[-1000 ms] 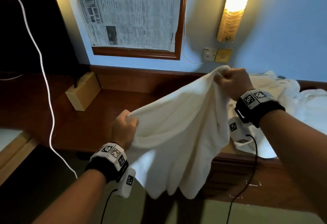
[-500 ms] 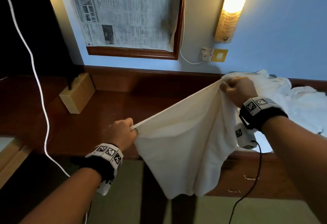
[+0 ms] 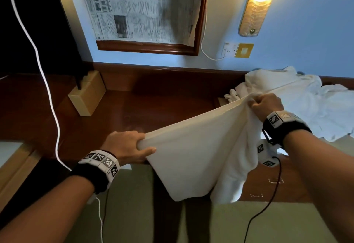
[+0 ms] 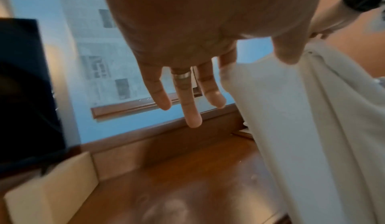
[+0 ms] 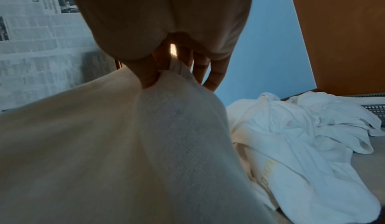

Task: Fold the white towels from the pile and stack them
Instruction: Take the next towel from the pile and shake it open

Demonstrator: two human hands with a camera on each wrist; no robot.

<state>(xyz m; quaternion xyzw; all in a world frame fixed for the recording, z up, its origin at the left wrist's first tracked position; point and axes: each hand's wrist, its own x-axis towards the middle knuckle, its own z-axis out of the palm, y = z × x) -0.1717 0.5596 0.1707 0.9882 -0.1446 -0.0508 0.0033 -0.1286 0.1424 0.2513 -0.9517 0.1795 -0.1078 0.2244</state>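
A white towel (image 3: 199,154) hangs stretched between my two hands above the front edge of a dark wooden desk (image 3: 134,112). My left hand (image 3: 132,145) pinches its left corner between thumb and forefinger; in the left wrist view the other fingers (image 4: 191,105) point out straight beside the towel (image 4: 302,128). My right hand (image 3: 262,104) grips the bunched right corner in a fist, seen close in the right wrist view on the towel (image 5: 166,128). A loose pile of white towels (image 3: 298,104) lies on the desk at the right, also seen as the pile (image 5: 302,128).
A tan cardboard box (image 3: 88,93) stands at the desk's back left under a dark screen. A white cable (image 3: 47,89) hangs down on the left. A framed newspaper (image 3: 141,8) and a lit wall lamp (image 3: 256,5) are on the blue wall.
Both hands moved lower and further apart, pulling the towel's top edge taut. The towel's folds hang flatter than a second ago, and the view has tilted down.
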